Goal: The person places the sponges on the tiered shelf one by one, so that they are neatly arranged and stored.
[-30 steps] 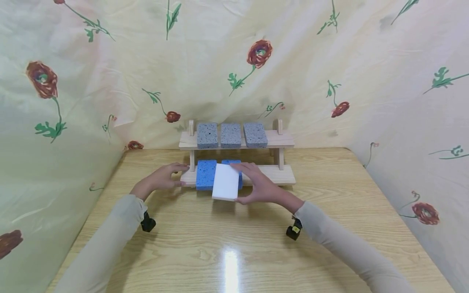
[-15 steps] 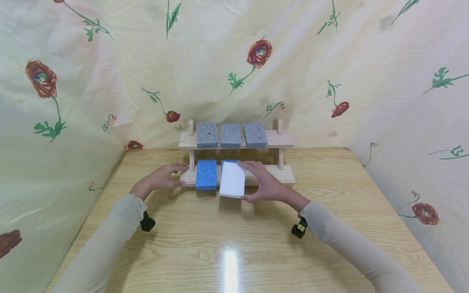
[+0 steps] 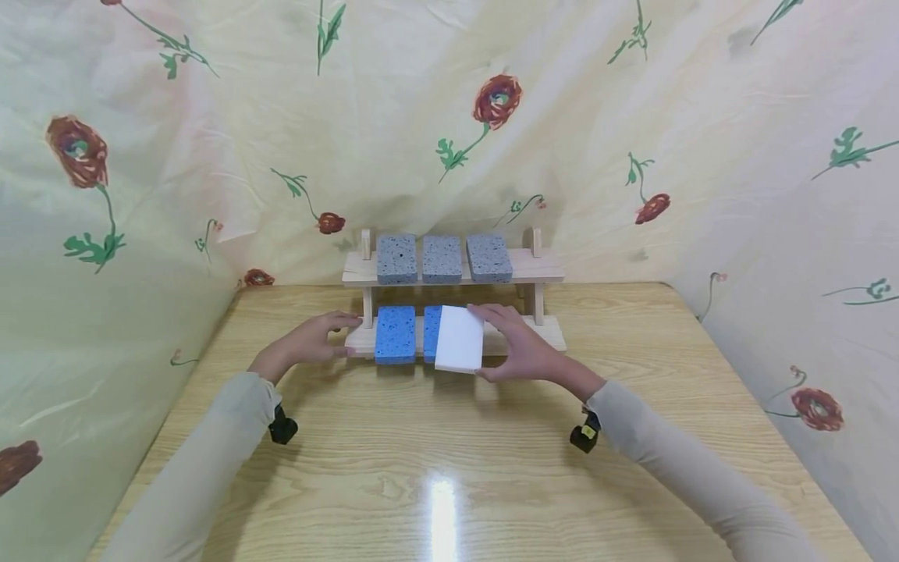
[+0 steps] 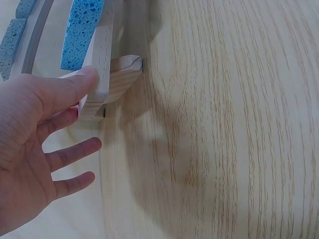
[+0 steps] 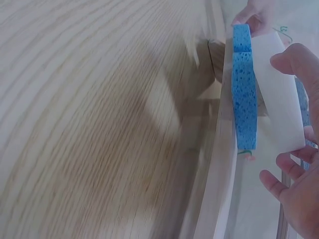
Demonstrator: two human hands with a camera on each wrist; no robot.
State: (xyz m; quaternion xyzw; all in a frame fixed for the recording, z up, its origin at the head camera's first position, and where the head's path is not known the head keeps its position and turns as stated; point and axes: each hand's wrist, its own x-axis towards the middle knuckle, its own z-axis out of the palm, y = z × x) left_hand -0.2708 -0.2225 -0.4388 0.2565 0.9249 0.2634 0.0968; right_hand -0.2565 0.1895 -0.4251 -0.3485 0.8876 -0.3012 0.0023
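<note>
In the head view my right hand [image 3: 521, 345] holds a white sponge-like block [image 3: 460, 339] by its top and bottom edges, raised over the lower board. The block partly hides one blue sponge [image 3: 431, 337]; another blue sponge [image 3: 396, 336] lies fully visible to its left. Both rest on the lower board of a two-tier wooden rack [image 3: 528, 336]. My left hand [image 3: 309, 340] is at the rack's left end. The left wrist view shows its thumb and a finger pinching the board end [image 4: 103, 74], other fingers loosely extended.
On the upper board sit three grey sponges, left [image 3: 396, 259], middle [image 3: 442, 260] and right [image 3: 489, 259]. A wood-grain table [image 3: 365, 460] bears the rack, and a flowered cloth [image 3: 393, 117] hangs behind and at both sides.
My right hand has carried the white block rightward and slightly up in the view, uncovering the left blue sponge and part of the second. My left hand has stayed at the rack's end.
</note>
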